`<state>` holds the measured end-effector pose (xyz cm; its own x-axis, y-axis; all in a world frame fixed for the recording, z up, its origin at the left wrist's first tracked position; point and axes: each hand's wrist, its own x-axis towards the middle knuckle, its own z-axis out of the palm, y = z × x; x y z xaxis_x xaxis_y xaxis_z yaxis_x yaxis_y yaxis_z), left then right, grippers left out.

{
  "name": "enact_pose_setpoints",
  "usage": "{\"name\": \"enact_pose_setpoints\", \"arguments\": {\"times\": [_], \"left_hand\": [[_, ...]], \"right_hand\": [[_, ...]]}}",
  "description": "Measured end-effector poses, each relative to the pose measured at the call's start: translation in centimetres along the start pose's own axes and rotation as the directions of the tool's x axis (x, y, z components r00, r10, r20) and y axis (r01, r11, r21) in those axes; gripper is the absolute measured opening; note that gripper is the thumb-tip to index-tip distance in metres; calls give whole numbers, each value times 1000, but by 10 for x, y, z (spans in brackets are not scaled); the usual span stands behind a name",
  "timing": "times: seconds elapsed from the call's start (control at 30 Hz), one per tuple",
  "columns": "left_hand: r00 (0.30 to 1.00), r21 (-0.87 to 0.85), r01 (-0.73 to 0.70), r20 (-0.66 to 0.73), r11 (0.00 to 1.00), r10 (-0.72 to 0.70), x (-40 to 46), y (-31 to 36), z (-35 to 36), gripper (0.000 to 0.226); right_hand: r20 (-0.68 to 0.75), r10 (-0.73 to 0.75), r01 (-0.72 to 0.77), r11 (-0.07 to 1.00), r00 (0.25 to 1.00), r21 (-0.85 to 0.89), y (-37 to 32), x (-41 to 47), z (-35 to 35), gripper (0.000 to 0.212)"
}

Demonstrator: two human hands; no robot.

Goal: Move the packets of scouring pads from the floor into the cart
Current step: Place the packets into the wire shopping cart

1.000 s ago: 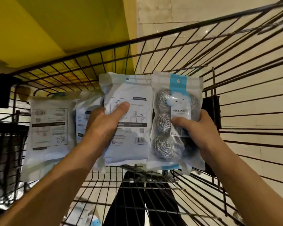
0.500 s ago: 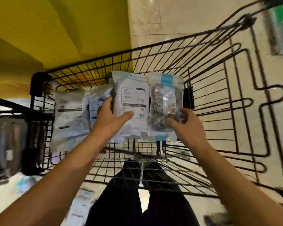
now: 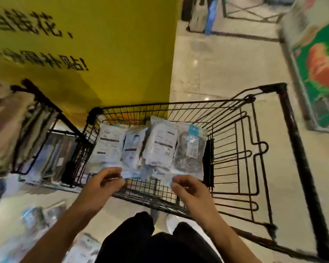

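Observation:
Several packets of scouring pads stand in a row inside the black wire cart (image 3: pixel 290 133), leaning on its far wall. The rightmost packet (image 3: pixel 190 149) shows steel pads through clear plastic; the white packet (image 3: pixel 162 145) beside it faces back-side out. My left hand (image 3: pixel 101 186) hovers at the row's lower edge with loosely curled fingers. My right hand (image 3: pixel 190 190) is curled the same way just below the rightmost packet. Neither hand visibly holds anything. More packets (image 3: pixel 34 217) lie blurred on the floor at lower left.
A yellow wall (image 3: pixel 122 54) with black lettering rises behind the cart. A black wire rack (image 3: pixel 46 133) of goods stands on the left. A green poster stand (image 3: pixel 319 73) is at the right. My dark trousers (image 3: pixel 156 243) fill the bottom centre.
Both hands have let go of the two right packets and drawn back toward me. The packets stay standing in the cart. My head has risen, so the whole cart shows.

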<state>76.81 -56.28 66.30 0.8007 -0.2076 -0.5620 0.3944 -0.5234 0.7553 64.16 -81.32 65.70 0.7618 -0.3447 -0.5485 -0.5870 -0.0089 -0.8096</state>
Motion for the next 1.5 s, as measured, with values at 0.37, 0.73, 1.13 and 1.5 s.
{"name": "enact_pose_setpoints", "arguments": {"times": [0.37, 0.73, 1.13, 1.5], "left_hand": [[908, -237, 5, -406, 972, -104, -121, -37, 13, 15], [637, -567, 57, -613, 822, -467, -285, -155, 51, 15], [383, -762, -58, -614, 645, -691, -478, -302, 80, 16], [170, -848, -189, -525, 495, -834, -657, -419, 92, 15]], "right_hand": [[365, -139, 200, 971, 921, -133, -15, 4, 1, 7], [693, 36, 293, 890, 720, -350, 15, -57, 80, 9], [855, 152, 499, 756, 495, -423, 85, -212, 221, 8], [902, 314, 617, 658, 296, -432, 169, -395, 351, 12]]}}
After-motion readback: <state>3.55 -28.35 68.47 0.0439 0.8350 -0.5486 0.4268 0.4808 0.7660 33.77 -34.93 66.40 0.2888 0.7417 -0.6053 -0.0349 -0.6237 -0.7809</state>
